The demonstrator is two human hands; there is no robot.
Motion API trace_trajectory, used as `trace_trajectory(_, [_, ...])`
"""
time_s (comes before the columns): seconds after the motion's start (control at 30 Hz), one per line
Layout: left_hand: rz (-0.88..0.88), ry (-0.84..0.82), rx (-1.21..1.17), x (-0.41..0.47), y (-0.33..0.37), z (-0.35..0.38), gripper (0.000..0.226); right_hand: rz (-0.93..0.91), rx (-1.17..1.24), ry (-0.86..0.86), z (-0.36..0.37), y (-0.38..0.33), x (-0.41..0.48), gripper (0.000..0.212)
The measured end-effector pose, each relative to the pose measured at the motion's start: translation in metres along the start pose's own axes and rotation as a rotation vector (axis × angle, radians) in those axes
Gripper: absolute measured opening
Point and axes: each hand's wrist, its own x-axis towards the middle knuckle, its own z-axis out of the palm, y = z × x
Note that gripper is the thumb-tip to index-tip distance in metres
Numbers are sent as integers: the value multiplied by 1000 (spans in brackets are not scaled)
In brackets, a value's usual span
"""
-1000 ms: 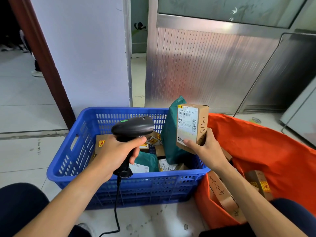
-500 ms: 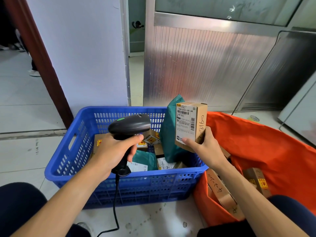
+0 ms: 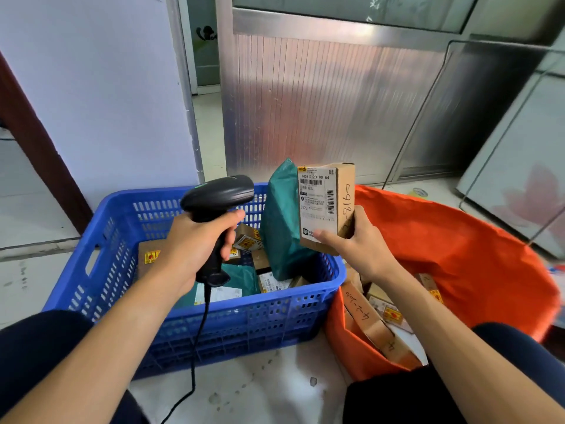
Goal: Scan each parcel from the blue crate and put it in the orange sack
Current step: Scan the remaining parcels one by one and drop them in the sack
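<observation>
In the centre of the frame the right hand (image 3: 359,244) holds a small brown parcel (image 3: 325,203) upright, thumb across the bottom of its white label and fingers curled round the lower right edge. The parcel hangs above the crate's right rim, just beside the sack's near lip, touching neither. Left of it the left hand (image 3: 189,249) is wrapped round the handle of a black scanner (image 3: 218,195), whose head points right toward the label across a narrow gap. Its cable (image 3: 198,341) drops over the front wall of the blue crate (image 3: 275,313) to the floor.

A tall green mailer (image 3: 279,228) stands inside the crate against its right wall, directly behind the parcel's left edge, and more parcels lie low on the crate bottom. The orange sack (image 3: 452,246) gapes wide at right, pressed against the crate's right wall. Brown boxes (image 3: 373,319) lie in the sack's near left part, and open orange cloth spreads beyond them.
</observation>
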Motion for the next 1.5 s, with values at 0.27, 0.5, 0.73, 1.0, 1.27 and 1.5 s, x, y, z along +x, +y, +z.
trace_trajectory(0.27, [-11, -99, 32, 13, -8, 50, 19, -1, -331, 48, -46, 35, -23, 57])
trace_trajectory(0.5, [-55, -197, 32, 25, -26, 85, 20, 67, -579, 18, -70, 102, -42, 61])
trace_trajectory(0.73, [-79, -217, 20, 44, -35, 104, 16, 186, -558, 14, -81, 156, -56, 60])
trace_trajectory(1.0, [-119, -209, 58, 55, -48, 117, 15, 415, -665, -203, -79, 211, -73, 69])
trace_trajectory(1.27, [-130, -241, 102, 56, -57, 123, 16, 411, -613, -172, -62, 226, -65, 72])
trace_trajectory(1.5, [-130, -245, 99, 53, -58, 119, 16, 401, -560, -347, -46, 227, -67, 77])
